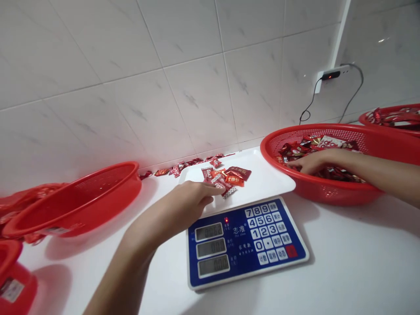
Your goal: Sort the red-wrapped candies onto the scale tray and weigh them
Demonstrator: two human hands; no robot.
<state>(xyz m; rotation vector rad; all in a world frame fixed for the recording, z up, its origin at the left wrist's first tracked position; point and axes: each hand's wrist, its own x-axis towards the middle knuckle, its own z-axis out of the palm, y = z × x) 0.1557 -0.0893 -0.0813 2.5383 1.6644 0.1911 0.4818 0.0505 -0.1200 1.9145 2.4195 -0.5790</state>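
Observation:
My left hand (193,197) reaches over the white tray (262,181) of a digital scale, its index finger stretched out and touching a small pile of wrapped candies (233,178). Thumb and index look apart; the other fingers are hidden beneath the hand. The candies have red, orange and dark red wrappers. To the right, my right hand (311,162) is inside a large red plastic basket (337,194), fingers stretched among many wrapped candies (331,146). Its fingertips are partly out of sight. The scale's blue panel (241,262) has number keys and three displays.
A tilted red basket (108,205) stands at left, with another red container (19,280) at the lower left. Loose candies (183,165) line the wall behind the tray. Another candy basket (393,116) sits far right, below a wall socket (333,75) with cables.

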